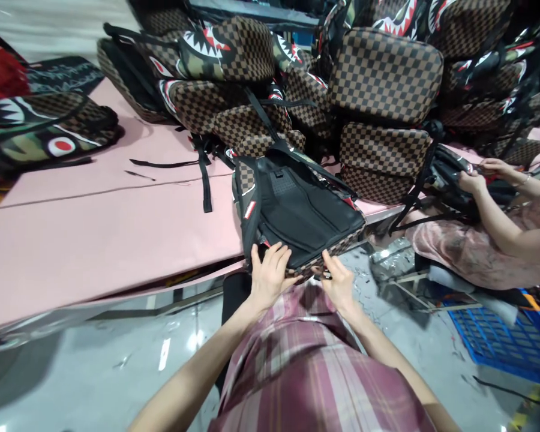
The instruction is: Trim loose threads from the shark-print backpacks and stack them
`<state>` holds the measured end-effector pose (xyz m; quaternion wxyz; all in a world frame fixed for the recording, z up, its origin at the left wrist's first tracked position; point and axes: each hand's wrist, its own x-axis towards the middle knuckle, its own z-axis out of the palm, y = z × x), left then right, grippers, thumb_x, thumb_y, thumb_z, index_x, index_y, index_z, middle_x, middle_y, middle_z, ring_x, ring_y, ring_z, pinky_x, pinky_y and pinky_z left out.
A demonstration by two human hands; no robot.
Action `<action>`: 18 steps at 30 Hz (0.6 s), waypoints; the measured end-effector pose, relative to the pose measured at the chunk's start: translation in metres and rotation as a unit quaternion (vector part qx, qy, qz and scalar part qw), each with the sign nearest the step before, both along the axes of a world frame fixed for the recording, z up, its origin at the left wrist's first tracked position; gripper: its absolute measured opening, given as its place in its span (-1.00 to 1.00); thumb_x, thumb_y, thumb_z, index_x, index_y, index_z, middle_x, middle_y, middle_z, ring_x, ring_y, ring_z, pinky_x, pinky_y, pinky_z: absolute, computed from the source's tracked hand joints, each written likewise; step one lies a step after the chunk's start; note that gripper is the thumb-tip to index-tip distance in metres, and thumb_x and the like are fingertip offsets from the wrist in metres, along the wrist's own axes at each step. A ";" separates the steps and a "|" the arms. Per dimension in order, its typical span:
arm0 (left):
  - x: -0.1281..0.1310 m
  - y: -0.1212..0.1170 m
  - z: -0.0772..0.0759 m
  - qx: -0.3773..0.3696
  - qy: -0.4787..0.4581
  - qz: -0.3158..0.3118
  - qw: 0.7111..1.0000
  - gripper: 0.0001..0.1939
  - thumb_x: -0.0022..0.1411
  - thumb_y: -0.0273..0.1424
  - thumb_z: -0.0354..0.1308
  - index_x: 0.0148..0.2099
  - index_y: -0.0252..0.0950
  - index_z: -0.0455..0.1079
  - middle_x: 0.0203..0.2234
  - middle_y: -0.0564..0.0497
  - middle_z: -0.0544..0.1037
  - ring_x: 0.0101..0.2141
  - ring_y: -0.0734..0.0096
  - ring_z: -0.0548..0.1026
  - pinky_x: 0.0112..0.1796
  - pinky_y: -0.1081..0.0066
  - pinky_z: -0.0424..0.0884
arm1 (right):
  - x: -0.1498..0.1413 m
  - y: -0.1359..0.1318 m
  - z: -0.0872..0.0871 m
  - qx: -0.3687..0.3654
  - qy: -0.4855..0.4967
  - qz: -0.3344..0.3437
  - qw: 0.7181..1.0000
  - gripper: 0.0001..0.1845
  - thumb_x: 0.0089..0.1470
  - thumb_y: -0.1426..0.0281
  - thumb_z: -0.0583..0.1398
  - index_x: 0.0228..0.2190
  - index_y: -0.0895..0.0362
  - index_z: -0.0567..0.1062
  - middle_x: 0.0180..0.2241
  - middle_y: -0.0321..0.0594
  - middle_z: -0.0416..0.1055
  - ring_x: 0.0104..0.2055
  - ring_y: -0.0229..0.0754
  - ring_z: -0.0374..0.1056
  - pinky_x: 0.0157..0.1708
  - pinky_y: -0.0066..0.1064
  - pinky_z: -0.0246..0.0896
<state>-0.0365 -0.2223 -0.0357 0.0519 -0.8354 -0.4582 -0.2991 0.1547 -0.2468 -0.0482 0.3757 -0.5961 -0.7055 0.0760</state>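
A backpack (303, 201) with a black padded back panel and brown checkered sides lies on the pink table edge, its back panel facing up and its lower edge toward me. My left hand (270, 273) grips its near left corner, fingers laid over the panel and thumb along the edge. At the near right edge, my right hand (339, 283) touches the checkered side with a fingertip. Its other fingers are curled around a small dark thing, too hidden to name. Black straps run along the backpack's left side and across its far end.
Checkered backpacks (387, 75) with shark-mouth prints are piled along the back. Another backpack (49, 129) lies at far left. Loose black straps (206, 186) and a thin dark tool (139, 175) rest on the pink table (117, 240). A co-worker (490, 234) handles a bag at right, near a blue crate (499, 336).
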 end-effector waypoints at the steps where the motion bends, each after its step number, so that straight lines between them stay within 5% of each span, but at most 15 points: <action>1: 0.004 0.002 0.003 0.006 -0.005 -0.003 1.000 -0.52 0.14 -0.24 0.15 0.03 -0.43 0.27 -0.10 -0.28 0.47 0.01 0.02 0.35 0.11 -0.19 -0.19 | -0.003 -0.002 0.001 0.007 -0.019 0.013 1.000 -0.55 0.07 0.36 0.12 0.01 0.17 0.40 -0.38 -0.13 0.41 -0.42 -0.16 0.34 -0.45 -0.41 0.20; 5: 0.010 0.005 0.006 0.012 -0.006 -0.008 1.000 -0.65 0.20 -0.39 0.03 0.01 -0.44 0.30 -0.14 -0.27 0.49 -0.05 0.05 0.39 0.10 -0.18 -0.14 | -0.025 -0.005 0.012 0.006 -0.024 0.030 0.999 -0.67 0.05 0.30 0.16 -0.13 0.14 0.49 -0.37 -0.11 0.42 -0.45 -0.19 0.33 -0.47 -0.42 0.16; 11: 0.002 -0.001 0.003 0.022 0.018 -0.019 0.999 -0.60 0.19 -0.32 0.06 0.03 -0.43 0.29 -0.12 -0.27 0.49 -0.07 0.03 0.40 0.09 -0.19 -0.14 | -0.042 0.004 0.030 -0.046 0.137 0.049 0.988 -0.84 0.04 0.41 0.14 -0.48 0.11 0.52 -0.53 -0.27 0.37 -0.49 -0.27 0.29 -0.50 -0.48 0.10; 14: -0.014 -0.008 0.003 0.018 0.045 -0.016 0.999 -0.59 0.17 -0.33 0.10 0.04 -0.41 0.28 -0.10 -0.26 0.48 -0.07 0.05 0.41 0.10 -0.17 -0.16 | -0.024 0.008 0.032 -0.069 0.192 0.036 0.978 -0.83 -0.01 0.45 0.11 -0.52 0.11 0.50 -0.52 -0.29 0.39 -0.45 -0.27 0.30 -0.43 -0.47 0.13; 18: -0.058 -0.027 -0.007 0.013 0.089 -0.024 0.996 -0.57 0.17 -0.32 0.10 0.07 -0.36 0.27 -0.07 -0.22 0.48 -0.08 0.08 0.43 0.12 -0.16 -0.22 | 0.037 0.019 0.029 -0.113 0.242 -0.079 0.960 -0.83 -0.04 0.38 0.09 -0.55 0.12 0.45 -0.53 -0.29 0.40 -0.44 -0.23 0.28 -0.41 -0.43 0.13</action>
